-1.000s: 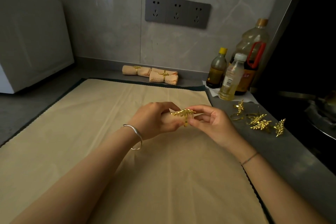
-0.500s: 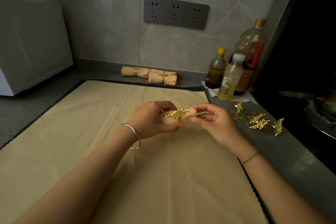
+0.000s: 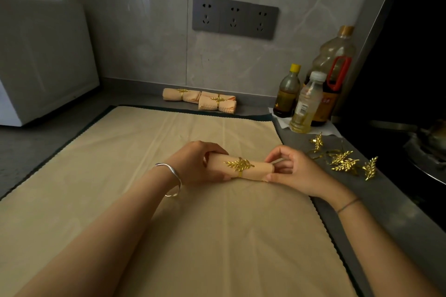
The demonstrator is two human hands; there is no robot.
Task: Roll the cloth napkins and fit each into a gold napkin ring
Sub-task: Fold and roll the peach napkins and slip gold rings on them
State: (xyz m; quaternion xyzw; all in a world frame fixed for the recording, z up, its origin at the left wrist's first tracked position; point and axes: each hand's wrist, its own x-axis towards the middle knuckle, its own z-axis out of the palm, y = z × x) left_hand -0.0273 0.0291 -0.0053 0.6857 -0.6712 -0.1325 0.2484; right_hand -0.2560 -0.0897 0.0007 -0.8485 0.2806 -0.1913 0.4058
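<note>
the gold ring (image 3: 239, 166) has slid from the right end to the middle of the rolled napkin (image 3: 259, 171), at frame centre over the beige cloth (image 3: 144, 212). the left hand (image 3: 193, 164) grips its left end and the right hand (image 3: 293, 172) pinches its right end. spare rings (image 3: 344, 163) lie at right.
</note>
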